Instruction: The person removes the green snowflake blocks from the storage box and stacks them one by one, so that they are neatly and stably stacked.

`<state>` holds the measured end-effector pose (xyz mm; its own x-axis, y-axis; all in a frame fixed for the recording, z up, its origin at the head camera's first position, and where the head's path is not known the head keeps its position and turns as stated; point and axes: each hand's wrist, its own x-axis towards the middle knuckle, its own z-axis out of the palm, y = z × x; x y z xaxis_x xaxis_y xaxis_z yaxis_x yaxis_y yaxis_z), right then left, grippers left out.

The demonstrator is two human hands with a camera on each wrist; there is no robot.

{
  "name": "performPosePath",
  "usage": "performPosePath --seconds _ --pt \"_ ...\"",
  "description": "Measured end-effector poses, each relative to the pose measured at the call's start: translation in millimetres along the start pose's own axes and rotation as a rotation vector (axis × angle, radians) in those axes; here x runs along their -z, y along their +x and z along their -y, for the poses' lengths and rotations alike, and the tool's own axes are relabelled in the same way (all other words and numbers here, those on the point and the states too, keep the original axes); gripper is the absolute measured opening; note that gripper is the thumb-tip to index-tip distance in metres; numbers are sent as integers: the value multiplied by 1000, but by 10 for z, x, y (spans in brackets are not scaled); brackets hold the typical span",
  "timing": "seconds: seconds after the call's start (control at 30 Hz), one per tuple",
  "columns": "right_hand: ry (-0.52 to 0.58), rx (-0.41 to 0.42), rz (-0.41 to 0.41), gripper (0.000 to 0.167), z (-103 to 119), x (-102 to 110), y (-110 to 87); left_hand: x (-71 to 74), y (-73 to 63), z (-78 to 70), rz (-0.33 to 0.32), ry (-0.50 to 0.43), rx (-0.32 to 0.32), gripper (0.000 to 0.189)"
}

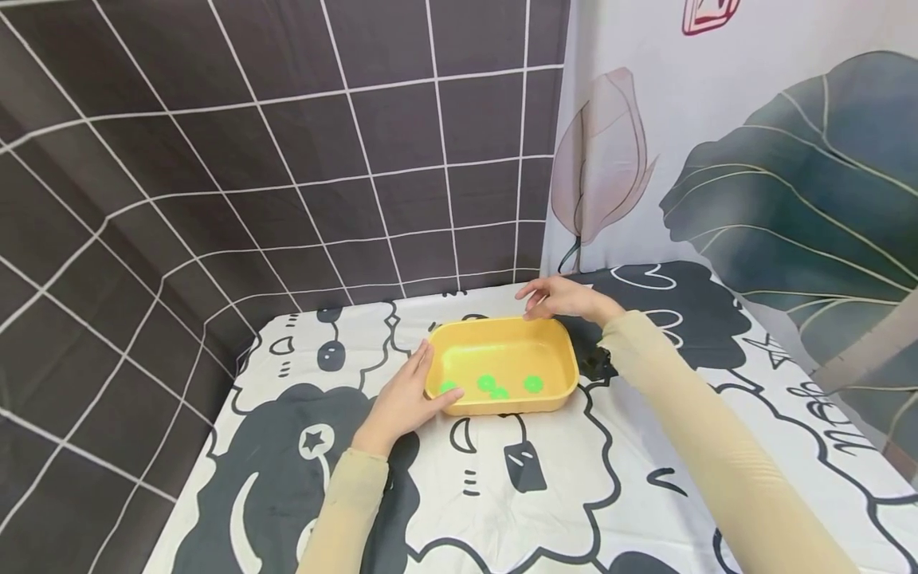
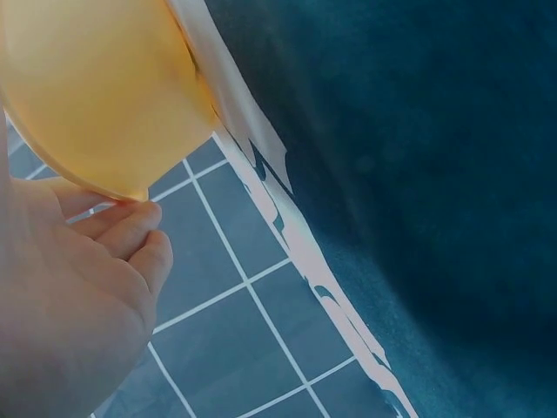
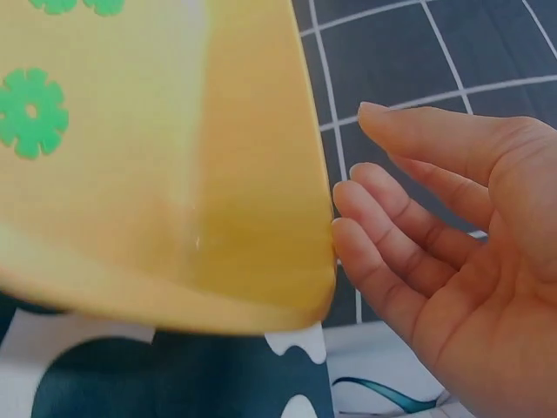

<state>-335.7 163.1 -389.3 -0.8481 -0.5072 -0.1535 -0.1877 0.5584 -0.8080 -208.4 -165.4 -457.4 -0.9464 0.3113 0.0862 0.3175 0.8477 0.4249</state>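
Note:
A yellow plastic basin (image 1: 512, 359) with rounded corners lies on the patterned cloth. Several green snowflake discs (image 1: 533, 384) rest on its floor, mostly along the near side. My left hand (image 1: 402, 405) grips the basin's left end, thumb over the rim and fingers along the outside. In the left wrist view, the fingertips meet the basin wall (image 2: 104, 96). At the far right corner, my right hand (image 1: 566, 298) hovers by the rim with loosely bent fingers and nothing in them. One notched green disc (image 3: 33, 113) shows clearly in the right wrist view.
The black-and-white cartoon cloth (image 1: 502, 510) covers the surface under the basin. Behind it hangs a dark curtain with a white grid (image 1: 287, 151). To the right is a pale curtain printed with large leaves (image 1: 803, 183).

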Motion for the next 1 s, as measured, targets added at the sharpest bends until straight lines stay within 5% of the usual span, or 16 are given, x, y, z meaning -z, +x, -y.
performPosePath --seconds 0.53,0.83,1.0 --pt "-6 32 120 36 153 -329 149 2 -1 22 12 3 9 106" --pt "-31 39 315 45 140 -501 236 18 21 32 21 -7 13 108" --pt "-75 26 348 45 170 -580 240 9 26 21 26 -5 14 108"
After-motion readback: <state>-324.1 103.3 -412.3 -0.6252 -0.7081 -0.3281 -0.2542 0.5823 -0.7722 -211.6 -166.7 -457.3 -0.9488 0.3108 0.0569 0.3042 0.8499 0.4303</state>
